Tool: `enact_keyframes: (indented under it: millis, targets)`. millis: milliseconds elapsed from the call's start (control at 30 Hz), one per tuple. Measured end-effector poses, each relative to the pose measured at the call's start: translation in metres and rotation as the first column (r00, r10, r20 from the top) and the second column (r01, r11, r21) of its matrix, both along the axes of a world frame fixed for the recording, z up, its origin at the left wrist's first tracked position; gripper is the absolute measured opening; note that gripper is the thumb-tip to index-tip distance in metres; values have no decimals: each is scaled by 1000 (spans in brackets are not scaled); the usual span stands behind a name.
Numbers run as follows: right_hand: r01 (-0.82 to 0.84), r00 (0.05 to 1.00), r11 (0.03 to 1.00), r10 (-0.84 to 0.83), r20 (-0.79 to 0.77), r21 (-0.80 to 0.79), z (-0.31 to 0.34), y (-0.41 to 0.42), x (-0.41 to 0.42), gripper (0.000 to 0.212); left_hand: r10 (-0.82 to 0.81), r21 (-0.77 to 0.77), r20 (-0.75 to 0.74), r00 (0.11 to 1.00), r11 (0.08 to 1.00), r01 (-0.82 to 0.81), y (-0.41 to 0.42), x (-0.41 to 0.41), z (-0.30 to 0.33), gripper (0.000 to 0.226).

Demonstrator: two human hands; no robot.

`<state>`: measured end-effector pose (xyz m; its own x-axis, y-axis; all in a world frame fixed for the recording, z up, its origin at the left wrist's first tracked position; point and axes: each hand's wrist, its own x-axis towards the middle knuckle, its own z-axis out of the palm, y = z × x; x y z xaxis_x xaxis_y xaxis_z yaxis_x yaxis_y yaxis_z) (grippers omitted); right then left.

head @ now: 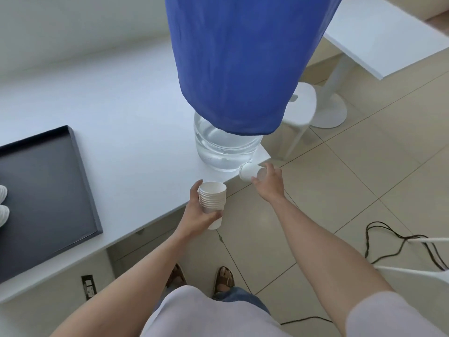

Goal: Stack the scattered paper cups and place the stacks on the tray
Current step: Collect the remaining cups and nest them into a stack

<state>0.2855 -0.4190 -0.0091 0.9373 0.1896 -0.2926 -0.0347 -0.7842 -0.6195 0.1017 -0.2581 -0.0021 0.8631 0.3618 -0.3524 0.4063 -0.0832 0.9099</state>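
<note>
My left hand [198,216] grips a stack of several white paper cups [212,199], held upright just off the table's front edge. My right hand [269,181] holds a single white paper cup [250,171] lying on its side at the table's near right corner, mouth toward my palm. The dark tray [80,171] lies on the table at the left. Two white cup stacks [3,203] show at the left frame edge on the tray, mostly cut off.
A large clear water bottle [224,147] under a blue cloth cover [238,62] stands by the table's corner, right behind the single cup. A white stool [300,105], a second white table [388,42] and black cables [398,244] occupy the tiled floor at right.
</note>
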Motion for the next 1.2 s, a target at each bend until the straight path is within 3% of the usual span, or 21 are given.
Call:
enact_keyframes:
  millis: [133,267,433,500,567,667,767,900,1000,1067,1200]
  targets:
    - [-50,994,999,52,-99,19,-16,1,12,67,27,-1,-1,1000,1000,-27,-10,-1,-3,101]
    - [-5,998,998,8,-57,59,-22,2,16,61,43,4,0,999,999,-43,-12,-4,-4,103]
    - [174,984,973,-167,-54,152,-17,-9,7,62,49,-10,-29,998,999,-49,-12,-8,-5,103]
    - [304,952,926,-288,-101,225,-13,-15,-3,63,57,-17,-35,998,998,-58,-12,-10,-6,102]
    - [451,891,815,-385,-241,364,-8,-19,-14,59,56,-25,-36,998,998,-57,-12,-12,-7,102]
    - [491,866,674,-312,-390,551,0,-19,-32,52,27,-25,-25,999,999,-27,-12,-15,-4,103]
    - [413,896,669,-174,-410,618,6,-8,-56,61,-2,10,-7,1000,1000,2,-7,-22,0,102]
    - [166,937,826,38,-347,538,11,6,-88,66,-53,56,13,999,997,52,8,-38,7,99]
    - [21,943,870,147,-298,493,25,20,-95,66,-53,63,18,998,997,52,20,-52,13,100]
    - [-93,937,879,236,-257,467,37,32,-96,71,-38,68,22,999,997,36,29,-61,15,100]
    - [-398,845,827,499,-192,397,61,57,-99,104,7,81,42,999,997,-10,47,-83,20,97]
